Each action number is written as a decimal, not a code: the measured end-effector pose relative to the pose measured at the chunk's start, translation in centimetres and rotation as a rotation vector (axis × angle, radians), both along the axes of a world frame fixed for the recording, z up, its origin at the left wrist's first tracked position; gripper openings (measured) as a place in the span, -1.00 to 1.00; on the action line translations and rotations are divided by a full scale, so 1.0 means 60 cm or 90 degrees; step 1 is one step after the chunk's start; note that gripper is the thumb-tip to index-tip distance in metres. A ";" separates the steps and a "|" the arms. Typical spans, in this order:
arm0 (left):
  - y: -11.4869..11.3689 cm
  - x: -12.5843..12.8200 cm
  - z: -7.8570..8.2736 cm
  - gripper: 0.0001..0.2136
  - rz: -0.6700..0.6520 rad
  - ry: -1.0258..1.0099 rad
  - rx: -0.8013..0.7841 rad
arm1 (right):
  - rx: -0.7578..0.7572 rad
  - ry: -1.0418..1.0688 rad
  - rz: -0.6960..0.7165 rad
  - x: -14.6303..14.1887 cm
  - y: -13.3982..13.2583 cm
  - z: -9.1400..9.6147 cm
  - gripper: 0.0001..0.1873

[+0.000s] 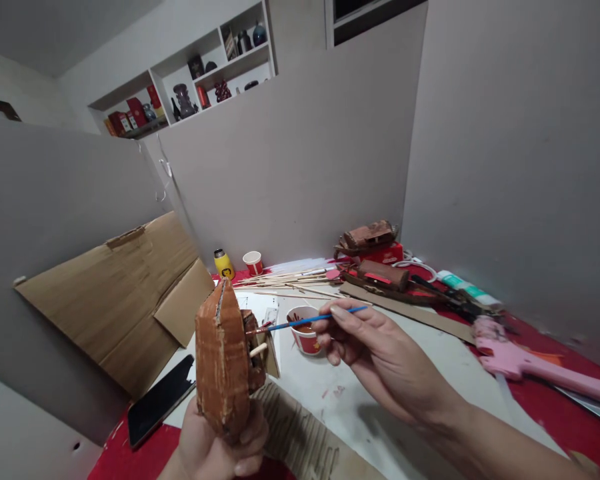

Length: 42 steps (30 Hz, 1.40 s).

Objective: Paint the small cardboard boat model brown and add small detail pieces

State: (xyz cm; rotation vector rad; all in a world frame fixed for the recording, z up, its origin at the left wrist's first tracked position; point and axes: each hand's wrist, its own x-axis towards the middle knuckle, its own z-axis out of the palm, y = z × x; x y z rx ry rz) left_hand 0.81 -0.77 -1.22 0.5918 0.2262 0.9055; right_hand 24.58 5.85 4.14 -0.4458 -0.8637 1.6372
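My left hand point(220, 448) is closed around the bottom of a brown-painted cardboard model point(225, 363), holding it upright above the table's near edge. My right hand point(375, 350) pinches a thin blue paintbrush point(310, 321) whose tip touches the model's inner side. Just behind the brush stands a small red-and-white paper cup point(304, 331) with brown paint in it.
A dark phone point(159, 400) lies at the left on the red table cover point(540, 393). Flat cardboard point(115, 293) leans against the left wall. Wooden sticks point(285, 279), brown model parts point(375, 273), a pink glue gun point(525, 363), a yellow bottle point(223, 264) and another cup point(253, 262) lie further back.
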 end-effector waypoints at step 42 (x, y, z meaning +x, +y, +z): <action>0.003 -0.002 -0.013 -0.73 -0.013 0.013 -0.077 | 0.210 -0.227 -0.167 0.027 -0.047 -0.016 -0.85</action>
